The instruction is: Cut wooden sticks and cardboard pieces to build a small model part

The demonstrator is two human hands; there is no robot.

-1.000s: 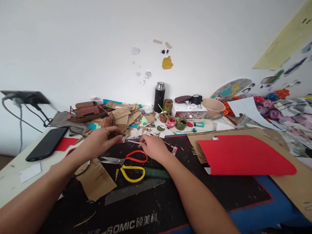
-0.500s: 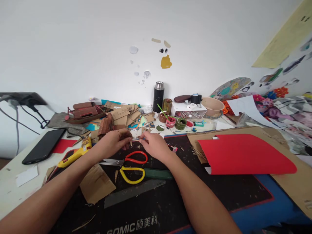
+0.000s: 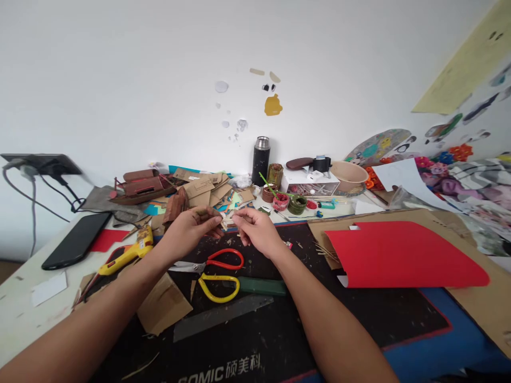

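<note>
Above the black mat (image 3: 335,319), my left hand (image 3: 194,230) is closed in a pinch, with a small pale strip (image 3: 224,226) at its fingertips. Facing it, my right hand (image 3: 255,230) also pinches, thumb against fingers; whatever it holds is too small to make out. A narrow gap separates the two hands. Just below them lie scissors (image 3: 219,276) with one red and one yellow handle, partly over a dark green flat tool (image 3: 263,286). A piece of brown cardboard (image 3: 165,306) rests beside my left forearm.
To the left are a yellow glue gun (image 3: 126,256) and a black phone (image 3: 75,242). A brown model boat (image 3: 146,186), cardboard scraps (image 3: 203,186), a black flask (image 3: 261,162) and paint jars (image 3: 297,205) stand along the wall. Red paper (image 3: 403,255) covers the right side.
My hands have turned slightly and stay close together, fingers less curled over. The pale strip now shows at my left fingertips. The whole view has shifted a little.
</note>
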